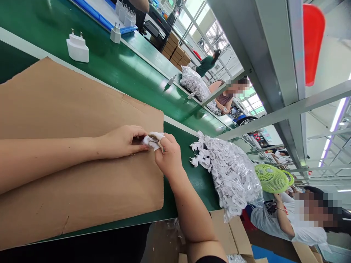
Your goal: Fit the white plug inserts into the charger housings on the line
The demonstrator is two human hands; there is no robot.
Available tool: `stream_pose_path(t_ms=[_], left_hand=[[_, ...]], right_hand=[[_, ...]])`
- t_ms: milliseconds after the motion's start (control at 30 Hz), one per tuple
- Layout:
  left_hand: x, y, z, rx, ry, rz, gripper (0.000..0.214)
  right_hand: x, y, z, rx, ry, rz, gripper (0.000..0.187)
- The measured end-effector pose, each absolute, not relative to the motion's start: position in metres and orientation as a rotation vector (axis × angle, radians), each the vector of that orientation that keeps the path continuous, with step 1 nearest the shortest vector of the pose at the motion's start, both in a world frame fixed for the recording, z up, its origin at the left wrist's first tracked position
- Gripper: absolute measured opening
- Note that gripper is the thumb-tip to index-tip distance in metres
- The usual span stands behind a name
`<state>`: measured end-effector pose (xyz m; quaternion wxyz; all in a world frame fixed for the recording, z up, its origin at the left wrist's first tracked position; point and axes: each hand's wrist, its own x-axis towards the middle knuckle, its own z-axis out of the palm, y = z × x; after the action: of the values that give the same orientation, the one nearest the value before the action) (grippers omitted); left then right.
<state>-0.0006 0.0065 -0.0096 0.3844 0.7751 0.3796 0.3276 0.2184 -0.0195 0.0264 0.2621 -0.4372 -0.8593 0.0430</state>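
Note:
My left hand reaches in from the left and rests on a brown cardboard sheet. My right hand comes up from the bottom and meets it at the sheet's right edge. White finger cots cover some fingertips. Both hands pinch a small white piece between them; I cannot make out what it is. A heap of white plug adapters in clear wrapping lies just right of my right hand.
A white plug adapter stands on the green conveyor belt, a smaller one behind it. Another heap of adapters lies further along. Co-workers sit at the right, by a green fan. Cardboard boxes stand below.

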Motion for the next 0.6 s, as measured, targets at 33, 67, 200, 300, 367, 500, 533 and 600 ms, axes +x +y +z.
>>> stream_pose_path(t_ms=[33,67,200,300,367,500,533,600], left_hand=[[0.0,0.006,-0.012,1.994,0.976,0.854,0.047],[0.0,0.005,-0.014,2.024,0.985,0.888,0.052],[0.004,-0.003,-0.023,2.357,1.066,1.0,0.055],[0.009,-0.011,-0.023,2.725,1.217,0.848,0.054],[0.013,-0.017,-0.02,2.868,1.311,0.689,0.057],[0.017,-0.024,-0.013,2.797,1.395,0.552,0.055],[0.016,-0.024,-0.011,2.713,1.378,0.612,0.052],[0.013,-0.021,-0.008,2.458,1.242,0.78,0.049]], right_hand=[[0.217,-0.02,0.028,-1.214,-2.338,0.09,0.045],[0.215,-0.021,0.03,-1.243,-2.346,0.063,0.043],[0.209,-0.024,0.035,-1.337,-2.351,0.021,0.039],[0.209,-0.024,0.034,-1.376,-2.319,0.05,0.038],[0.21,-0.024,0.028,-1.371,-2.261,0.079,0.038],[0.212,-0.024,0.009,-1.278,-2.096,0.144,0.038],[0.212,-0.023,0.004,-1.242,-2.049,0.166,0.038],[0.212,-0.021,-0.005,-1.177,-1.948,0.232,0.039]])
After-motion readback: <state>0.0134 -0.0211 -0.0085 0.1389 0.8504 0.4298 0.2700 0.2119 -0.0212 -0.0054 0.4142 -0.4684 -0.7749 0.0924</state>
